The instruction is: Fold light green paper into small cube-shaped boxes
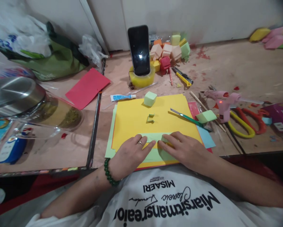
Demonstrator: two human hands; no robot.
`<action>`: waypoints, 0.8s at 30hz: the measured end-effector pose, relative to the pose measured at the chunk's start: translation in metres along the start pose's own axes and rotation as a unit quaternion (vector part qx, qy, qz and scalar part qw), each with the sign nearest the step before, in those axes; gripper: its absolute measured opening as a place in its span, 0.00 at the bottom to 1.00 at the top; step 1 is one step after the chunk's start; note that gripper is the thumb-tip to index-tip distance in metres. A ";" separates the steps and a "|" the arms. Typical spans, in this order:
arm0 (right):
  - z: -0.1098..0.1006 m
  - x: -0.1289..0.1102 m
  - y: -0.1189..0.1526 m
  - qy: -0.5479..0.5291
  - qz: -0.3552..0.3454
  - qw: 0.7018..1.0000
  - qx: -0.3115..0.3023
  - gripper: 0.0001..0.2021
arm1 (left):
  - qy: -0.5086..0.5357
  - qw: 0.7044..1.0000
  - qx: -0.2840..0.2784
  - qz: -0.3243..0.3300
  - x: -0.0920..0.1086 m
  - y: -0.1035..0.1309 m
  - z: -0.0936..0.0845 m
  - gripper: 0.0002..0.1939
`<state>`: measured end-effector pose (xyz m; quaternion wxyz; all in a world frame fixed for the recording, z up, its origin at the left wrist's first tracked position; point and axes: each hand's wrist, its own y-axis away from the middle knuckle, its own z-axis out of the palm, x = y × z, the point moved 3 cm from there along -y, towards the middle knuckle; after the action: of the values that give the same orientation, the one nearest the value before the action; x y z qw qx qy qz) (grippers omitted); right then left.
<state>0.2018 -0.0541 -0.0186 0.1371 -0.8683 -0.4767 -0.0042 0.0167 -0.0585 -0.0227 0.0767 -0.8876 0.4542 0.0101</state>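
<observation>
My left hand [132, 153] and my right hand [182, 149] lie palm down on a light green paper strip [153, 137], fingers spread over its two ends. The strip rests on yellow paper [129, 119], with more light green paper [153, 155] just below it. Small folded green pieces [151, 118] sit on the yellow paper above the hands. A pale green paper cube [150, 98] stands near the sheet's far edge. Green-handled tweezers [187, 118] lie to the right, beside another pale green folded piece [206, 116].
A phone [139, 50] stands in a yellow tape roll [142, 78] at the back, near a pile of paper cubes [166, 52]. Right: pink glue gun [224, 104], scissors [242, 124]. Left: lidded jar [58, 110], red paper [87, 88].
</observation>
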 end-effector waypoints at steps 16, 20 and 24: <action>-0.006 0.007 0.031 -0.076 0.155 0.984 0.046 0.10 | 0.154 0.958 0.097 -0.221 -0.022 0.022 -0.006 0.15; 0.003 0.008 0.022 -0.070 0.195 0.976 0.069 0.17 | 0.114 0.960 0.069 -0.246 -0.018 0.008 0.005 0.25; 0.008 0.009 0.020 -0.074 0.193 0.974 0.092 0.17 | 0.132 0.961 0.059 -0.234 -0.015 0.004 0.006 0.16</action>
<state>0.2223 -0.0553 -0.0294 0.1787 -0.9255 -0.3072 0.1309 0.0048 -0.0482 -0.0279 0.0689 -0.9563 0.2399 -0.1526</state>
